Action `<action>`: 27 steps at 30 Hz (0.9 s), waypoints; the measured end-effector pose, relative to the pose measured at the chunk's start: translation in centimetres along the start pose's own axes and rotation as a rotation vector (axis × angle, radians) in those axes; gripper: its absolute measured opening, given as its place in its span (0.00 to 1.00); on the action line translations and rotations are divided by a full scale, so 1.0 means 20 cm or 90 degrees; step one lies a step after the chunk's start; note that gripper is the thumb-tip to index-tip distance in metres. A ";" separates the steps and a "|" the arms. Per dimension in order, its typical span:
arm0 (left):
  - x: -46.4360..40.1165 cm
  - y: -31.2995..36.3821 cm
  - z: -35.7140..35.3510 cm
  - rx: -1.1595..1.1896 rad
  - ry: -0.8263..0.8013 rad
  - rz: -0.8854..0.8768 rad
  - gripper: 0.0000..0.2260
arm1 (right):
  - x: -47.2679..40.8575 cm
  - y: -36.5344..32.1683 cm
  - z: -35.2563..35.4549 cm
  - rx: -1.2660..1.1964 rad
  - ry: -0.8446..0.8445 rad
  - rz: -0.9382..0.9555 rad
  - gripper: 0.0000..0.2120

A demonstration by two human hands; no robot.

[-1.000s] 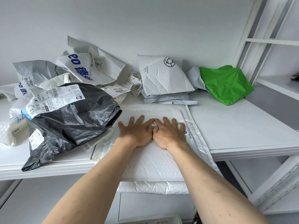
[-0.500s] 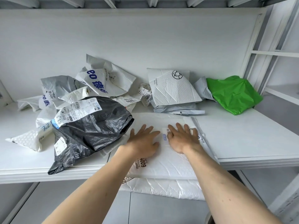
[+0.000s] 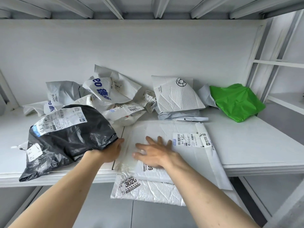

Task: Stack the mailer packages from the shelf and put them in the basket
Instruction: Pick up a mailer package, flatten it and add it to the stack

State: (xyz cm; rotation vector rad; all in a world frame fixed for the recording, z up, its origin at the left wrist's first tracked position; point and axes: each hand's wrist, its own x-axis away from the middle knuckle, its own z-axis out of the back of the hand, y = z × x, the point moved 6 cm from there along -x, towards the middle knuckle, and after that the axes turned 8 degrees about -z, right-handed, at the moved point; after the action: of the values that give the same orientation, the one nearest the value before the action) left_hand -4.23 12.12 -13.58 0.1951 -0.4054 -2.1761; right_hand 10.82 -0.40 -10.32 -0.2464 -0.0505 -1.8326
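Half a second ago both our hands lay flat side by side on the white padded mailers; now our left hand (image 3: 109,151) has slid over to the crumpled black plastic mailer bag (image 3: 65,139) and grips its near edge, thumb on top and the fingers hidden beneath the glossy film. Our right hand (image 3: 153,153) has stayed on the stack of flat white bubble mailers (image 3: 164,162), fingers spread and relaxed, palm down, a little blurred. The view has also tipped upward, so the ribbed underside of the shelf above shows.

Beneath the right hand the top mailer is smooth and rectangular, with a printed barcode label (image 3: 190,139) just right of the fingertips; the quilted one under it overhangs the front edge of the white metal shelf (image 3: 263,145). Beyond the left hand lies a heap of creased white and grey poly mailers (image 3: 105,91) with blue lettering. Beyond the right hand a white embossed padded mailer (image 3: 176,94) leans on a grey one, and further right sits a shiny green plastic bag (image 3: 236,101).
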 end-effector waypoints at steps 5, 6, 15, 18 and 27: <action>0.07 0.15 0.07 0.045 0.013 -0.040 0.16 | -0.03 0.08 -0.02 -0.005 0.010 -0.012 0.29; 0.09 0.22 0.08 0.043 0.008 -0.071 0.18 | -0.05 0.09 -0.02 -0.009 0.007 -0.017 0.30; 0.06 0.56 0.00 0.134 0.003 -0.105 0.23 | -0.13 0.29 0.27 -0.454 0.136 -0.069 0.27; 0.04 0.62 -0.11 0.035 -0.055 -0.103 0.22 | -0.17 0.45 0.37 -0.583 0.168 -0.107 0.27; -0.03 0.61 -0.15 -0.031 -0.024 -0.039 0.22 | -0.36 0.47 0.37 -0.896 0.083 -0.159 0.32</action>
State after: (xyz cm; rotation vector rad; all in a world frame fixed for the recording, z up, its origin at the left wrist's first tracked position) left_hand 6.11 5.21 -12.15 0.1415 -0.3705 -2.2506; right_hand 22.72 5.07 -5.44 -1.1134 1.3759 -1.8229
